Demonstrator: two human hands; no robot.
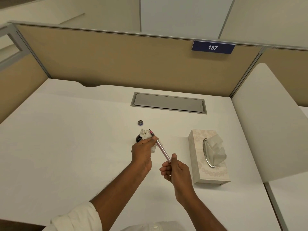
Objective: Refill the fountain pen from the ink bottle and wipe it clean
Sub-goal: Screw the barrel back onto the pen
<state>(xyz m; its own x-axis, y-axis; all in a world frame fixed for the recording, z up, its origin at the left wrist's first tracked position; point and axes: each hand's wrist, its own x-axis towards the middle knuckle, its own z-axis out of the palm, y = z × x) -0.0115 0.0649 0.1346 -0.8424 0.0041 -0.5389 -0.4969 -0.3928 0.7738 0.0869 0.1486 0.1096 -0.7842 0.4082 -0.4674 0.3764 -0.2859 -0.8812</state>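
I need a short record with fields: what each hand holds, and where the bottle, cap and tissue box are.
fountain pen: pink, nib pointing away
left hand: holds crumpled tissue against the pen near its nib
right hand: grips the pen's rear end
ink bottle: on desk, partly hidden behind tissue
cap: on desk beyond the bottle, apart
tissue box: right of hands, sheet sticking out

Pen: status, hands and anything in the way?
Left hand pinches tissue round pen near nib. Right hand grips pen's back end. Ink bottle close behind tissue, cap apart on desk.
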